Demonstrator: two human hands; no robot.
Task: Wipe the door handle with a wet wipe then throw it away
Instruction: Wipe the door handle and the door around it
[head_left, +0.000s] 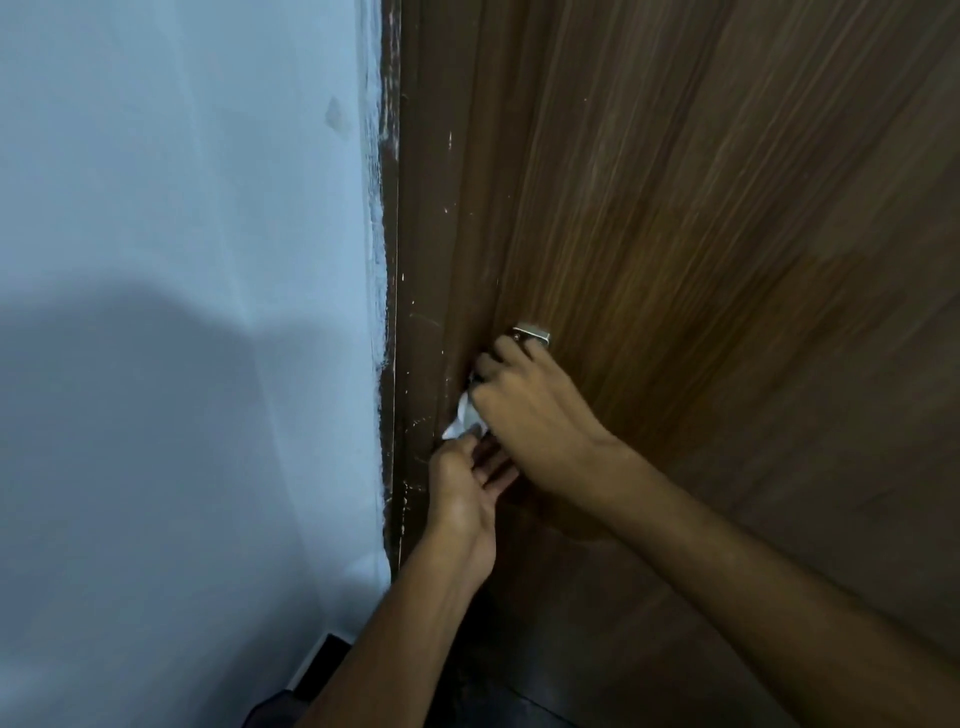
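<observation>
A silver door handle (532, 332) sticks out of the brown wooden door (701, 234); only its upper end shows above my fingers. My right hand (530, 415) is curled over the handle, pressing a crumpled white wet wipe (462, 418) against it. The wipe pokes out at the left of that hand. My left hand (467, 488) sits just below, palm turned up, its fingertips touching the lower edge of the wipe. Most of the handle and wipe is hidden by my right hand.
A pale blue-white wall (182, 260) fills the left side, meeting the dark door frame (392, 260), which has chipped paint. Dark floor (519, 696) and a dark skirting strip (324, 660) lie at the bottom.
</observation>
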